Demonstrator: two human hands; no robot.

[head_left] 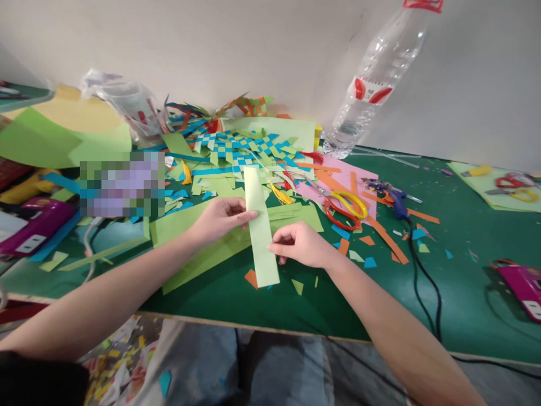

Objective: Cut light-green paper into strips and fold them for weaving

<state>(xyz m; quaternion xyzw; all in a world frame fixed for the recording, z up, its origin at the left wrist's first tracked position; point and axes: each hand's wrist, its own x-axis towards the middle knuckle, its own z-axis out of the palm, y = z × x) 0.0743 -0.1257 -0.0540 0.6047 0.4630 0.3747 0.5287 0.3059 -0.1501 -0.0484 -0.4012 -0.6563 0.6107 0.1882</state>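
Note:
A long pale-green paper strip is held above the table's near edge, its long side running away from me. My left hand pinches its left edge, thumb on top. Lower down, my right hand grips the right edge between thumb and fingers. Beneath and to the left lies a larger green paper sheet. Scissors with red and yellow handles rest on the table to the right of the strip.
Blue-and-green woven paper pieces are heaped at the back. A plastic bottle stands behind on the right. A blue glue gun trails a black cord. Purple devices lie at both sides, and paper scraps cover much of the green table.

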